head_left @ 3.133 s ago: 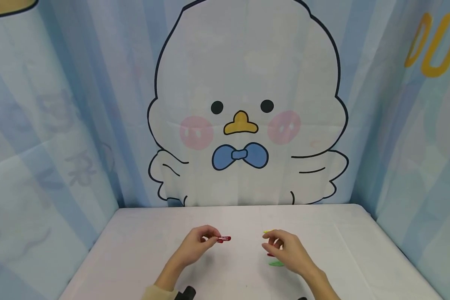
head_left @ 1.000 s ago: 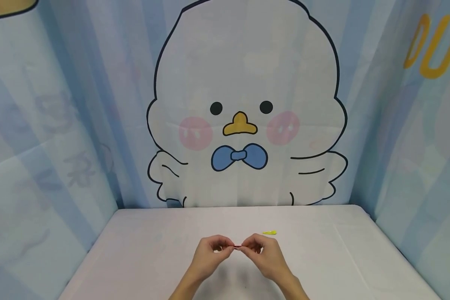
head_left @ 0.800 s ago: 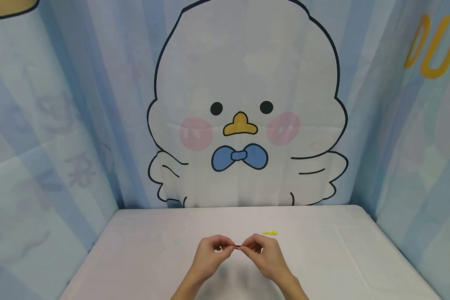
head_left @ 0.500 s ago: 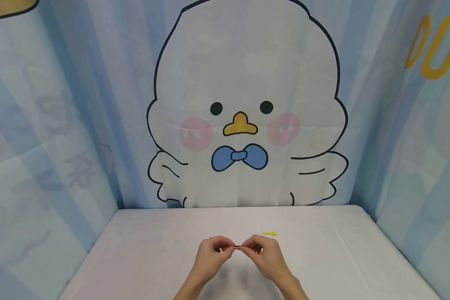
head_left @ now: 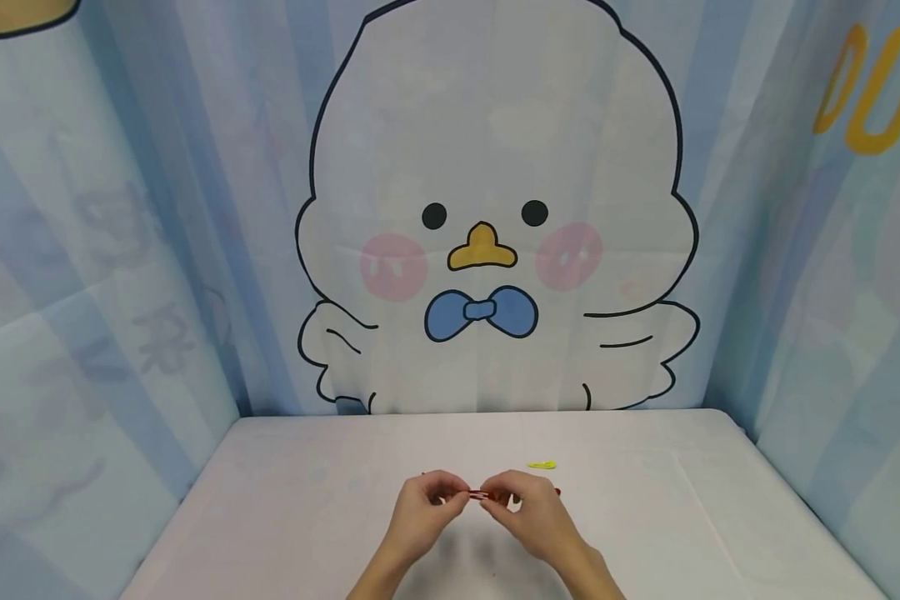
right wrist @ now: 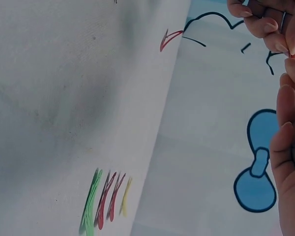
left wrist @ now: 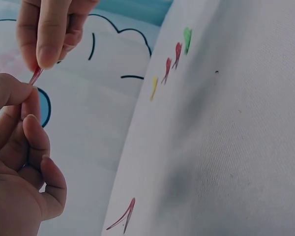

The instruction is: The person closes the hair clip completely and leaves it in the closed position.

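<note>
In the head view, a small red snap hair clip (head_left: 477,495) is held above the table between both hands. My left hand (head_left: 423,512) pinches one end between thumb and forefinger. The thumb and forefinger of my right hand (head_left: 536,517) are at the other end. Fingertips cover much of the clip. Four-colour detail shows in the left wrist view: a green clip (left wrist: 187,39), two red clips (left wrist: 178,53) and a yellow clip (left wrist: 154,88) lie in a row on the table. Apart from them lies another red clip (left wrist: 129,209), its two prongs spread.
A white-covered table (head_left: 307,500) lies under both hands. Behind it hangs a cloth backdrop (head_left: 487,375) with a cartoon chick, and curtains (head_left: 120,292) close in both sides. In the head view, the hands hide most of the clips on the table.
Three seconds ago the hands were apart, the left holding a red clip. They came together at it. Just now the right fingers shifted slightly, and a red tip shows beyond the right hand.
</note>
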`<act>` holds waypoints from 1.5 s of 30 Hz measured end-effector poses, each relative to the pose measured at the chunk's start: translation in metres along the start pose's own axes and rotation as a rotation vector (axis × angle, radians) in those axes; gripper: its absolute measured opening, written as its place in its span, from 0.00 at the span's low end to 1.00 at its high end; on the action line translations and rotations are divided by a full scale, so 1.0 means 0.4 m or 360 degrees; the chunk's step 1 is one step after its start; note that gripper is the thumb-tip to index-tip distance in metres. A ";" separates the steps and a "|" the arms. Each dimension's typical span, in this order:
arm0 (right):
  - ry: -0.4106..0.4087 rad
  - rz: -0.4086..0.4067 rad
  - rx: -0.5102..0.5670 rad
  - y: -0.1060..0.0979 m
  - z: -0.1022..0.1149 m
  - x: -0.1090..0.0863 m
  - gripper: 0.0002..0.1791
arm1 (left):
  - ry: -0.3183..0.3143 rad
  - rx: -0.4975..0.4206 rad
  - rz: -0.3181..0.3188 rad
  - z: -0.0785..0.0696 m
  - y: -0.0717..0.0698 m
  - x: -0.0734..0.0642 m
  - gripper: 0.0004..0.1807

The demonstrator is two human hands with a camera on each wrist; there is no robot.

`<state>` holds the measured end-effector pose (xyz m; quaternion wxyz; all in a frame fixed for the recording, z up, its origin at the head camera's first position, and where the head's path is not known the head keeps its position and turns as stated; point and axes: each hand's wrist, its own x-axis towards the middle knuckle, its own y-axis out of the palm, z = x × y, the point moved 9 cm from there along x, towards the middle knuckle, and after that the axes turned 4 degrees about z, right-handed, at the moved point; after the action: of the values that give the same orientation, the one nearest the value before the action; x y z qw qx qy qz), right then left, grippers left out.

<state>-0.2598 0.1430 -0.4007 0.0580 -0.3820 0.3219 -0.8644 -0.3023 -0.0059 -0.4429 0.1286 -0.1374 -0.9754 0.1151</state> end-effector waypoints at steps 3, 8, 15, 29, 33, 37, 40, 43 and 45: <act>-0.0046 0.0002 -0.0022 0.001 0.008 0.002 0.12 | -0.0021 -0.0025 0.0000 0.002 -0.001 0.000 0.03; -0.0114 -0.0020 -0.0058 -0.001 0.017 0.005 0.14 | 0.0032 -0.0012 0.0013 0.009 -0.004 0.003 0.03; -0.0177 -0.0074 -0.0091 -0.007 0.018 0.010 0.15 | 0.0119 0.0087 0.0080 -0.001 -0.011 0.005 0.07; -0.0210 -0.0140 -0.0124 -0.038 0.020 0.011 0.15 | 0.0136 0.0144 0.0090 0.015 -0.039 0.009 0.09; -0.0206 -0.0150 -0.0132 -0.046 0.013 0.005 0.16 | 0.0126 0.0175 0.0089 0.029 -0.051 0.014 0.10; -0.0190 -0.0164 -0.0155 -0.055 0.003 -0.004 0.16 | 0.0131 0.0225 0.0088 0.045 -0.066 0.022 0.11; -0.0171 -0.0171 -0.0170 -0.062 -0.003 -0.010 0.16 | 0.0127 0.0256 0.0095 0.056 -0.076 0.029 0.12; -0.0156 -0.0174 -0.0176 -0.068 -0.008 -0.016 0.16 | 0.0105 0.0277 0.0100 0.065 -0.085 0.038 0.12; -0.0150 -0.0175 -0.0183 -0.073 -0.010 -0.019 0.16 | 0.0083 0.0287 0.0100 0.072 -0.091 0.044 0.13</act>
<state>-0.2532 0.1707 -0.3900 0.0034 -0.4420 0.3463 -0.8275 -0.3356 -0.0401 -0.4567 0.1622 -0.1586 -0.9526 0.2028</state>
